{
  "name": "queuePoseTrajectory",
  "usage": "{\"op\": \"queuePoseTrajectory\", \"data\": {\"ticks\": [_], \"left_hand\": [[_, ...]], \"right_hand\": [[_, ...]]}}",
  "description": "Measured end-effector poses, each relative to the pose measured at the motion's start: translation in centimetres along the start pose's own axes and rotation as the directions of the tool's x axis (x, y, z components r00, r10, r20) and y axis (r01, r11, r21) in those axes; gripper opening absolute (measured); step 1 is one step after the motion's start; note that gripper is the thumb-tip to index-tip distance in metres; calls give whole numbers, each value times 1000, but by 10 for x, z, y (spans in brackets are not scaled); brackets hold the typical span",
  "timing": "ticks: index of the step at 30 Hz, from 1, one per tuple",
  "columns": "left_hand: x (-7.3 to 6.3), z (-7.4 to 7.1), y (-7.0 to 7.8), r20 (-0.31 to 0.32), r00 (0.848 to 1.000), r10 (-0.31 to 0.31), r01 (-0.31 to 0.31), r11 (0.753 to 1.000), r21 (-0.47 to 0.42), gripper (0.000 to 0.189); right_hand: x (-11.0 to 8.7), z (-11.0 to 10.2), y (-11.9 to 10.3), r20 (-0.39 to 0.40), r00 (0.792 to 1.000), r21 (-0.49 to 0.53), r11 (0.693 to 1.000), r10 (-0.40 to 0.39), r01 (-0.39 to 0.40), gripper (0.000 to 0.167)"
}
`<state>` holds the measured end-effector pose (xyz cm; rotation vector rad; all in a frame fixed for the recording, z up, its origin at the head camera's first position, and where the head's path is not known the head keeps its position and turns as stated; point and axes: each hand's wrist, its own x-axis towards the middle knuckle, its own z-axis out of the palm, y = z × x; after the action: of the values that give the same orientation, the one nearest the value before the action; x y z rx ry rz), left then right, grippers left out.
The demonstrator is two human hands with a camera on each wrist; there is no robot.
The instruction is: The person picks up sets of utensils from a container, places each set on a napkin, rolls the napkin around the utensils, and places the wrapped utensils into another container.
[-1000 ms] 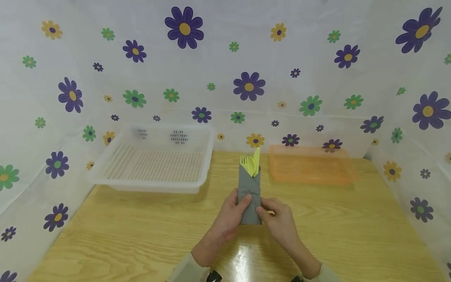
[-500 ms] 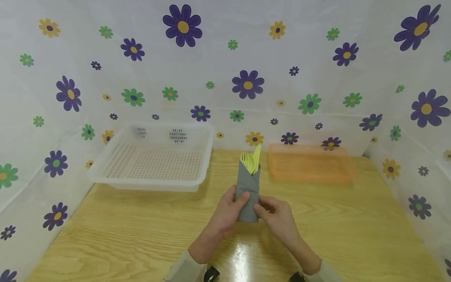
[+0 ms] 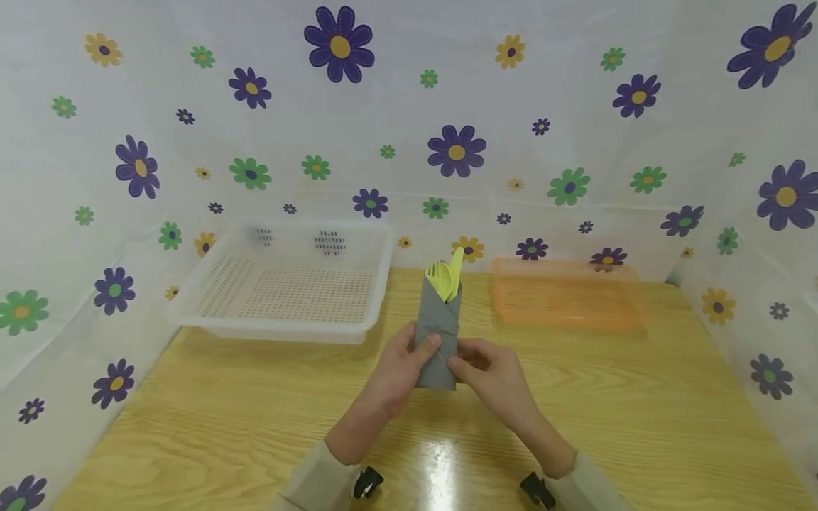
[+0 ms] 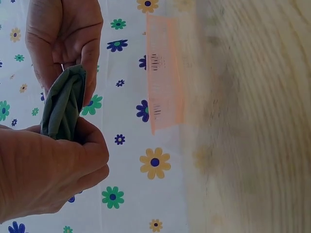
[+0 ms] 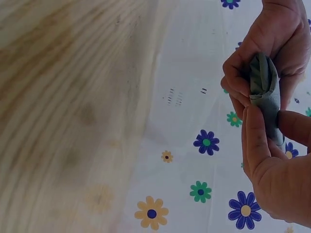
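A folded grey napkin [image 3: 438, 341] forms a pouch held up above the table in the head view. Out of its top stick a yellow-green fork [image 3: 437, 274], spoon [image 3: 445, 284] and knife [image 3: 456, 268]. My left hand [image 3: 397, 369] grips the napkin's left side, thumb across the front and fingers behind. On the lower right edge, my right hand [image 3: 497, 380] pinches the cloth between thumb and fingers. Both wrist views show the napkin's folded bottom end [image 4: 65, 104] between the two hands, with the cutlery hidden there.
A white perforated basket [image 3: 287, 331] stands at the back left of the wooden table [image 3: 255, 419]. An orange translucent basket [image 3: 569, 319] is at the back right. A flowered white sheet [image 3: 383, 106] surrounds the table at the back and sides.
Both hands have carried the napkin pouch slightly left and up in the head view. The grips look the same, and the baskets stay in place.
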<state>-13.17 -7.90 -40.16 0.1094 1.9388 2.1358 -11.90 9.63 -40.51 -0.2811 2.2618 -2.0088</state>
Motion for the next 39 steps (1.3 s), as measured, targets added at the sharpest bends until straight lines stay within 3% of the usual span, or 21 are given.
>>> {"op": "queuePoseTrajectory", "data": {"ticks": [7, 15, 21, 27, 33, 39], "left_hand": [[3, -15, 13, -16, 1000, 21, -21, 1000, 22, 38], [9, -36, 30, -97, 994, 58, -48, 994, 101, 37], [16, -54, 42, -120, 992, 35, -15, 986, 166, 40], [28, -78, 56, -138, 990, -1, 25, 984, 176, 46], [46, -104, 64, -216, 976, -19, 70, 970, 231, 48], [60, -125, 64, -273, 962, -19, 105, 946, 306, 48]], "right_hand": [[16, 11, -6, 28, 999, 45, 999, -18, 17, 26], [37, 28, -15, 63, 997, 79, 996, -50, 45, 25], [54, 41, -23, 64, 996, 49, 997, -59, 56, 23], [70, 55, -27, 101, 994, 20, 999, -51, 50, 21], [80, 68, -21, 122, 992, 7, 1000, -23, 22, 20], [82, 79, -17, 147, 987, -74, 994, -68, 79, 22]]}}
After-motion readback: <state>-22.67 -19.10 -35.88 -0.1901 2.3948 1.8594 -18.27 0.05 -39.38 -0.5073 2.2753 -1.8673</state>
